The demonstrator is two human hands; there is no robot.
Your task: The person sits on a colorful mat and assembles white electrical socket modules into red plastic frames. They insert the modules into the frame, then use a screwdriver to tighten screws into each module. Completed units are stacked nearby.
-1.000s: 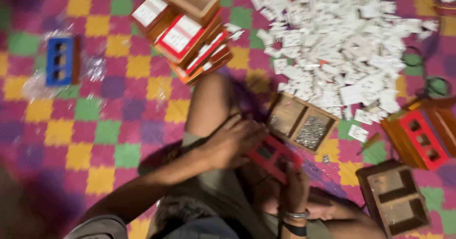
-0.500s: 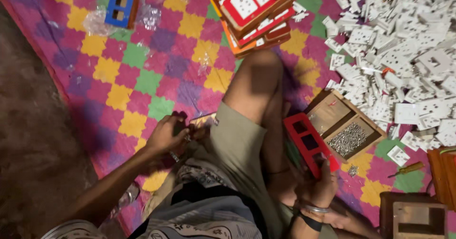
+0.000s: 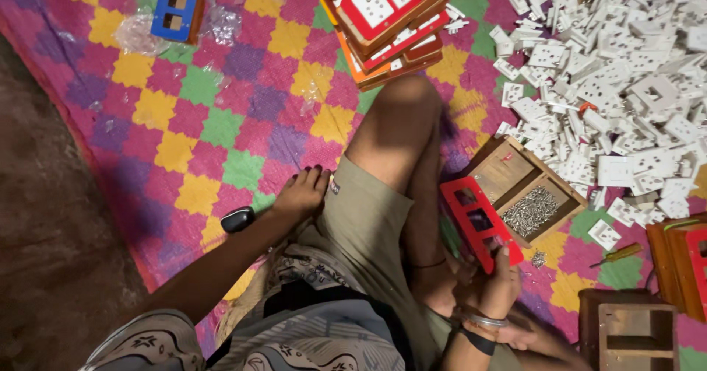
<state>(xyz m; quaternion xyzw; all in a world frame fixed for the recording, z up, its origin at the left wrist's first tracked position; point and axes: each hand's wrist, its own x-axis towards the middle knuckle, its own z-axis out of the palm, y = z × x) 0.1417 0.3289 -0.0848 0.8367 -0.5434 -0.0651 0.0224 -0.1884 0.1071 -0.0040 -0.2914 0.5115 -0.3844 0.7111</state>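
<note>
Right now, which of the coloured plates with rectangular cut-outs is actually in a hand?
The red plastic plate, gripped by the right hand beside the knee; the blue plate lies untouched on the mat.

At lower right, the right hand (image 3: 495, 286) grips a red plate (image 3: 479, 224) with rectangular cut-outs, held beside a wooden tray (image 3: 508, 166) of small screws (image 3: 530, 210). Left of centre, the left hand (image 3: 302, 193) rests flat on the checkered mat (image 3: 184, 120), near a small black object (image 3: 237, 219). White sockets (image 3: 604, 69) pile at upper right.
</note>
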